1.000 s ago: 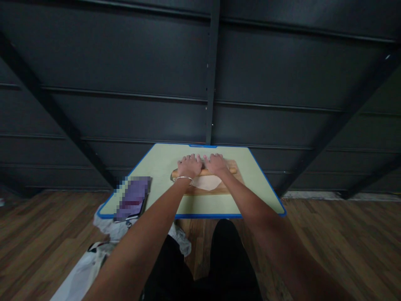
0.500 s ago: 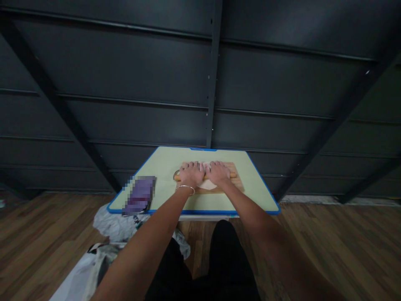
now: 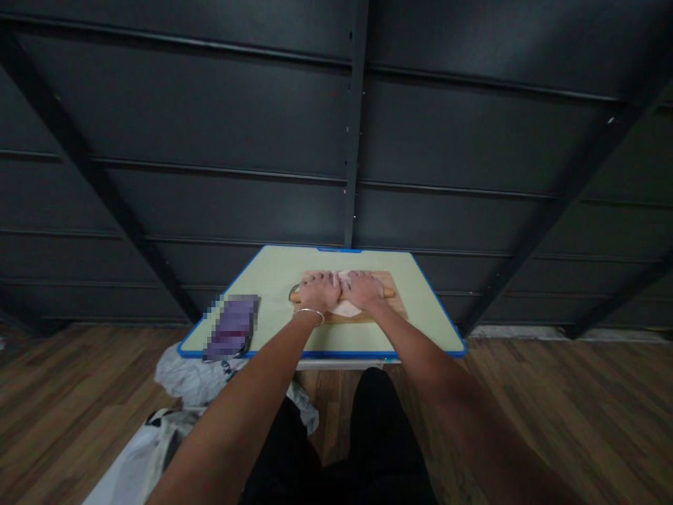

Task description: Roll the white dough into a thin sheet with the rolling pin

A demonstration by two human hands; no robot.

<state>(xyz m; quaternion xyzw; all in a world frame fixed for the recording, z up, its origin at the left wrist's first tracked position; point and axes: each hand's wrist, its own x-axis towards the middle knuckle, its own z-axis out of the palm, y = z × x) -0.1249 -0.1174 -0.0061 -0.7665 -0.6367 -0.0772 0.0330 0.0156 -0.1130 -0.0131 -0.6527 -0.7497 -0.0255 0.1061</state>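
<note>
My left hand [image 3: 320, 291] and my right hand [image 3: 364, 289] lie side by side, palms down, on a wooden rolling pin [image 3: 389, 292]. Their fingers stretch forward over it rather than wrapping round. Both ends of the pin stick out past the hands, and a dark ring shows by its left end. Beneath the pin is a thin, pale flat sheet [image 3: 344, 308], perhaps dough, partly covered by the hands. All of this rests on a wooden cutting board [image 3: 398, 308]. A thin bracelet [image 3: 310, 311] circles my left wrist.
The board sits on a pale yellow-green table [image 3: 428, 330] with a blue rim. A blurred-out purple item [image 3: 234, 326] lies at the table's left. White plastic bags [image 3: 184, 375] are on the floor at the lower left. Behind the table stands a dark panelled wall [image 3: 252, 203].
Both hands stay on the rolling pin, with at most a slight shift. The whole view has drifted a few pixels. Nothing has been picked up or released.
</note>
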